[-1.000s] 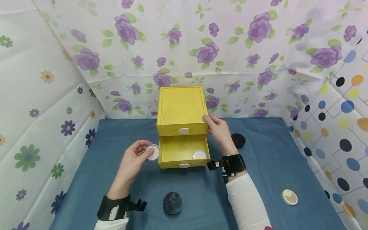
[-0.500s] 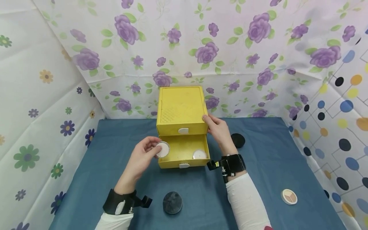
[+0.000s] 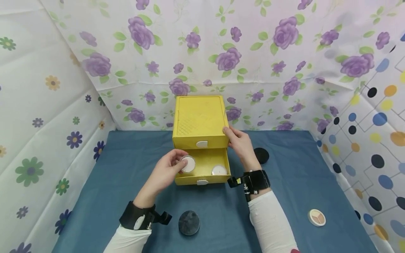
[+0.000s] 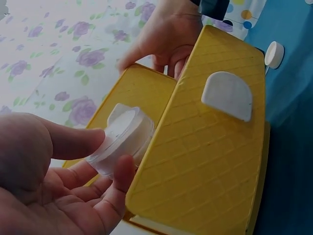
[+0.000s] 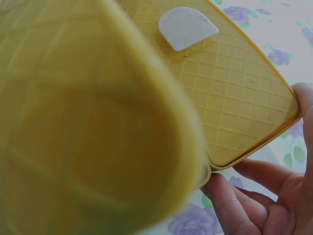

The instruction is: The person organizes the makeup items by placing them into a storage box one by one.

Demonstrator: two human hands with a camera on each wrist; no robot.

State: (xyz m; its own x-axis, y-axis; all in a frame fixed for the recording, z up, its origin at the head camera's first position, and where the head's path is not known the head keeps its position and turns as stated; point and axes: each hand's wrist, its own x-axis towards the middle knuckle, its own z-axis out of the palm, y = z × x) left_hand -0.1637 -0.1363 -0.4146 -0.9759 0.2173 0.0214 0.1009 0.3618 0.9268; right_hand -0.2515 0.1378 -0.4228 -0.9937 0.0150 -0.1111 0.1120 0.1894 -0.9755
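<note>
Because the left hand (image 3: 167,166) holds the clear round case (image 3: 189,164) near one edge, thumb against its face and fingers curled behind, a slight loosening could let it slip and drop askew. In the left wrist view the case is tilted, so it might also knock the side wall of the lower drawer (image 3: 215,179) or the overhanging upper drawer if the fingers push too far in. Should the fingers press down on the pulled-out drawer, the yellow two-drawer box (image 3: 200,116) could tip forward.

The case lies just beyond the left thumb's tip, to that hand's right, over the left part of the lower drawer; whether it touches the drawer floor cannot be told. Farther to the left hand's right, a second round white case (image 3: 219,170) rests in the drawer's front right corner.

The right hand (image 3: 242,146) grips the box at its upper right front corner, thumb on top and fingers along the side. Just to its right lies a black disc (image 3: 261,155). A dark round compact (image 3: 189,223) sits nearer the person than the left hand, and a three-section palette (image 3: 316,218) lies well apart to the right of the right hand, both on the blue cloth (image 3: 227,218).
</note>
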